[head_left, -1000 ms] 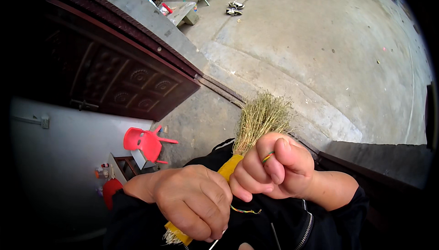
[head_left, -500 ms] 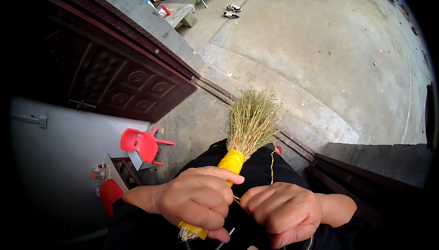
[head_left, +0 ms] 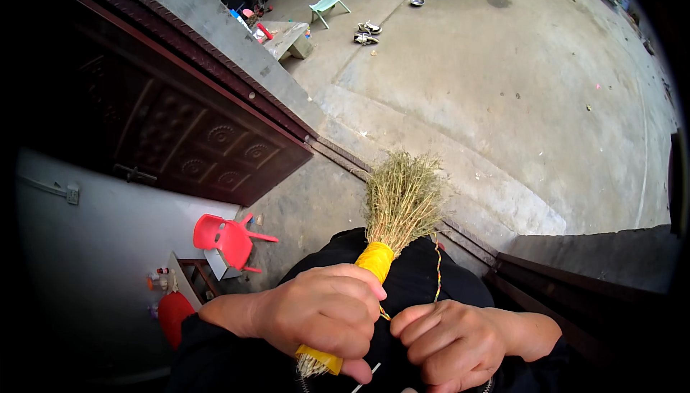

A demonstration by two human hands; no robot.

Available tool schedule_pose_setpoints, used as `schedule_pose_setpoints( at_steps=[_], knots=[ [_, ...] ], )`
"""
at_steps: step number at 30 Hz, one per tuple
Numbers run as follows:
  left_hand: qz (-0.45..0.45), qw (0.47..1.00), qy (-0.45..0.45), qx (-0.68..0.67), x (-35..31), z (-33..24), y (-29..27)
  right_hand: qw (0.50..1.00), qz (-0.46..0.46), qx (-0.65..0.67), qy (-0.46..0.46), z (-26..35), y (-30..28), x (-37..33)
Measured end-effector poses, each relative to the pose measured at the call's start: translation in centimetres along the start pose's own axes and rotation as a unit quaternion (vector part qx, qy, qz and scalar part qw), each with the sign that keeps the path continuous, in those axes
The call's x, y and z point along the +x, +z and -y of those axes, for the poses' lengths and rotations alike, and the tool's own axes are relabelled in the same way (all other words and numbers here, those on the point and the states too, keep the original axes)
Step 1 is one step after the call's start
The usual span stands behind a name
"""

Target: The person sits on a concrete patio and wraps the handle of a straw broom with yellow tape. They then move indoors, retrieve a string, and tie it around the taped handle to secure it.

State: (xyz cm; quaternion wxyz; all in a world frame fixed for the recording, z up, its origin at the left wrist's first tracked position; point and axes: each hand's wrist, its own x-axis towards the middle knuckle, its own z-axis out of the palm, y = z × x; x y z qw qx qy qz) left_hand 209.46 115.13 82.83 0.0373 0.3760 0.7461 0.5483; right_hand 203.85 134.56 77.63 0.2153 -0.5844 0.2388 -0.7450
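Observation:
My left hand [head_left: 327, 310] is wrapped around a bundle of dried grass stalks [head_left: 404, 202], shaped like a small whisk broom. Its bushy end points away from me, above my dark-clothed lap. Yellow wrapping [head_left: 375, 259] covers the handle part, and the pale cut stalk ends [head_left: 312, 365] stick out below my palm. My right hand [head_left: 454, 339], fingers curled in, pinches a thin multicoloured twisted cord [head_left: 438, 278]. One stretch of that cord runs to the bundle beside my left hand; another rises beside the stalks. A thin pale stick [head_left: 367, 377] shows between my hands.
At left are a dark red panelled door [head_left: 208, 145], a red child's chair [head_left: 233, 242] and a red seat [head_left: 175, 317]. Beyond the door sill [head_left: 341, 157] lies a concrete yard with a green stool [head_left: 327, 5], shoes [head_left: 366, 34], a metal bowl [head_left: 417, 2] and a stone bench [head_left: 291, 39].
The whole view has tilted up slightly, showing more of the far yard. My right hand has drawn slightly away from my left, with more cord visible between them. Both grips stay the same.

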Motion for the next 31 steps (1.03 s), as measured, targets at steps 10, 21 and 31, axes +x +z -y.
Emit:
schedule_pose_setpoints(
  at_steps=[10, 21, 31],
  knots=[
    [-0.015, 0.998, -0.022, -0.06, 1.9, 3.3, -1.9, 0.894, -0.305, 0.326, 0.027, -1.1, -0.8, 0.7],
    [0.021, 0.986, 0.013, -0.167, 1.0, 8.4, -1.9, 0.871, -0.343, 0.352, -0.001, -1.4, -0.1, 2.2],
    [-0.055, 0.987, 0.028, -0.148, 1.6, 10.3, -3.5, 0.931, -0.355, 0.087, -0.013, 0.1, -1.7, 2.8]
  ],
)
